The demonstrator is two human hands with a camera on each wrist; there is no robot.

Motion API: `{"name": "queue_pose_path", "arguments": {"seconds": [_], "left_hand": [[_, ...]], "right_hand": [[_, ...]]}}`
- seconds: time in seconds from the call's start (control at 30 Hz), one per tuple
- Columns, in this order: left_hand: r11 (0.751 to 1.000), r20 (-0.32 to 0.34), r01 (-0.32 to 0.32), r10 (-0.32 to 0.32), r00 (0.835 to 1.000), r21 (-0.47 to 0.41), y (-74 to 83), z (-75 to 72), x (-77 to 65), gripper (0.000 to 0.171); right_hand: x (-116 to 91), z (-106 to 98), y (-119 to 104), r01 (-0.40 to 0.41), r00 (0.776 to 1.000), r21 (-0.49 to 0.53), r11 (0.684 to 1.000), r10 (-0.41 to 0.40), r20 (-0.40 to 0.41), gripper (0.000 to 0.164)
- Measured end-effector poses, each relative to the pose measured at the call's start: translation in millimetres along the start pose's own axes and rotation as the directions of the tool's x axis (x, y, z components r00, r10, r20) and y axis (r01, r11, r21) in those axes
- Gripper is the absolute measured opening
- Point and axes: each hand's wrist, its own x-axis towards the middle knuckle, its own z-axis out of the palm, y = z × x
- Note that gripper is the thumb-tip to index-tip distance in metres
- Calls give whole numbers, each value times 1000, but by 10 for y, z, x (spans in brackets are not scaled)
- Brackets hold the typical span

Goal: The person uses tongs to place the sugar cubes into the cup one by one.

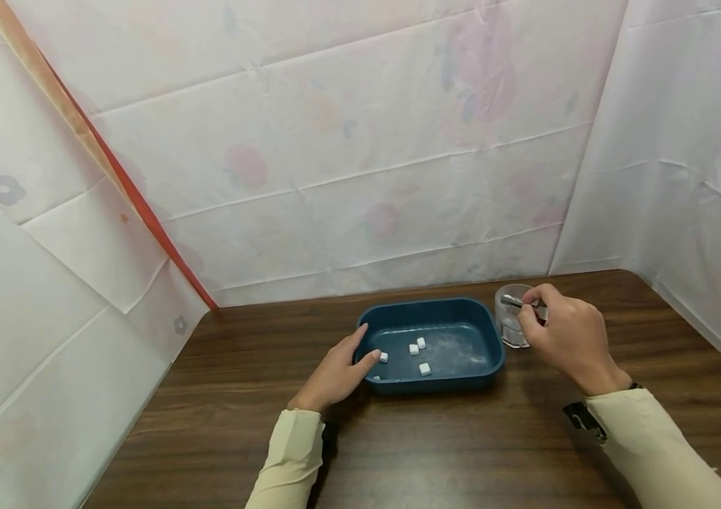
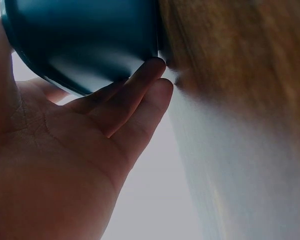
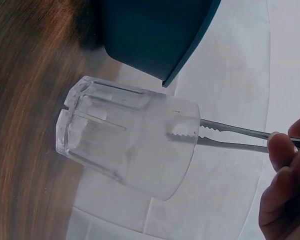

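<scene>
My right hand [image 1: 567, 336] pinches metal tweezers [image 3: 235, 131] near their back end. Their toothed tips reach just inside the mouth of a clear glass [image 3: 134, 135], and a whitish piece shows between them through the wall. The glass [image 1: 505, 326] stands upright beside the right end of a dark blue tray [image 1: 432, 385]. My left hand [image 1: 338, 371] holds the tray's left end, thumb over the rim and fingers along the outer wall [image 2: 89, 45]. Several small white cubes [image 1: 425, 369] lie in the tray, mostly in its left half.
Everything stands on a dark wooden table [image 1: 411, 445]. Pale printed sheeting [image 1: 360, 162] hangs behind the table and along both sides. A red and orange strip [image 1: 125, 180] slants down the sheeting at the left to the table's back corner.
</scene>
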Motion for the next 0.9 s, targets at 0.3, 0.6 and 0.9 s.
{"name": "queue_pose_path", "arguments": {"seconds": [0.3,0.6,0.9], "left_hand": [[1000,-3,-2,2,1000,1,8,-5,3,72],[1000,-3,0,0,1000,8,3,0,14,72],[1000,-4,14,-14,1000,6,-13,9,2,71]], "right_hand": [[-19,22,37,-28,999,-13,1000,28,17,9],[-38,40,41,-77,995,-31,997,79,62,8],[-46,39,26,-128,985,-38,991,131,108,8]]}}
